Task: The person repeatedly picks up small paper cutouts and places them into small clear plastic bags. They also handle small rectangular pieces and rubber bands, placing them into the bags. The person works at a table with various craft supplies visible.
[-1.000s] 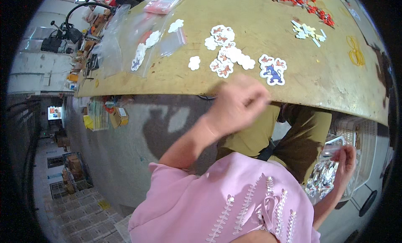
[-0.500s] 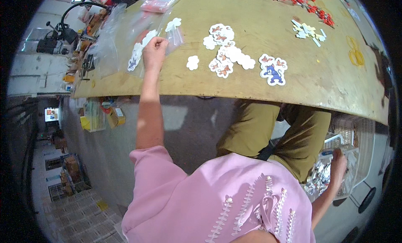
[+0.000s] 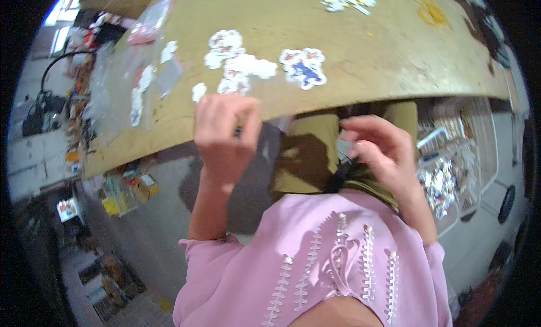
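Observation:
My left hand (image 3: pixel 227 123) is raised at the near edge of the table, its fingers curled in; whatever it may hold is hidden. Over my lap, my right hand (image 3: pixel 386 146) has bent fingers apart from the thumb, with nothing visible between them. Just beyond my left hand lies a cluster of white cloud-shaped cutouts (image 3: pixel 242 65), some with reddish-brown figures. A single small white cutout (image 3: pixel 199 91) is to its left. Farther right is a cutout with a blue cat figure (image 3: pixel 307 73). More cutouts (image 3: pixel 137 104) lie on clear plastic bags at the left.
The tan table (image 3: pixel 383 62) carries a pile of pale yellow and white strips (image 3: pixel 345 0) and yellow rubber bands (image 3: pixel 431 12) at the far side. Below its right end stands a white plastic basket (image 3: pixel 479 180) with shiny packets (image 3: pixel 442 180). A pink-filled bag (image 3: pixel 147 25) lies far left.
My left hand has come back from the cutouts at the left toward my body. My right hand has left the basket and moved over my lap. The view has shifted right.

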Demonstrator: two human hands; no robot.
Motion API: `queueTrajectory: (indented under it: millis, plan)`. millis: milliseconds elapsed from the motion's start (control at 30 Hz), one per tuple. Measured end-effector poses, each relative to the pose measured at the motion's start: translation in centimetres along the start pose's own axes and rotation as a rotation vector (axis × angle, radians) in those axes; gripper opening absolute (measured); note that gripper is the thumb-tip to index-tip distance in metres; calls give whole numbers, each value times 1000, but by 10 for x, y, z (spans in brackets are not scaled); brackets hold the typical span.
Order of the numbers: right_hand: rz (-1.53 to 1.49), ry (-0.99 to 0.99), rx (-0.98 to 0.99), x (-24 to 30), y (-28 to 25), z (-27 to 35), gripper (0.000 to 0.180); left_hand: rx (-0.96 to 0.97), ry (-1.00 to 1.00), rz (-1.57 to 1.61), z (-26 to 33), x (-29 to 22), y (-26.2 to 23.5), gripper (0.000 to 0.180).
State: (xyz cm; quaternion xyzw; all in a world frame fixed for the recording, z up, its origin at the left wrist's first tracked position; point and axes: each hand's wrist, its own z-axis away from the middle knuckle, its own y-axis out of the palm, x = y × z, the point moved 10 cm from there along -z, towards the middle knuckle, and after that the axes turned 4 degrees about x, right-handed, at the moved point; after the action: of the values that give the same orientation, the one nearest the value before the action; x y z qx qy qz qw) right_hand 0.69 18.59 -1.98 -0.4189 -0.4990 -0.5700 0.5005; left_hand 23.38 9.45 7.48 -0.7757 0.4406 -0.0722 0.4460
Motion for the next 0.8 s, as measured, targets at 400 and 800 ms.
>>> queueTrajectory:
  millis: [400, 800]
  plan:
    - [-30, -3, 200, -27, 6, 18, 14, 292, 64, 387, 24, -72, 67, 3]
    - [145, -282, -160, -23, -13, 28, 36, 511, -299, 675, 45, -90, 109, 13]
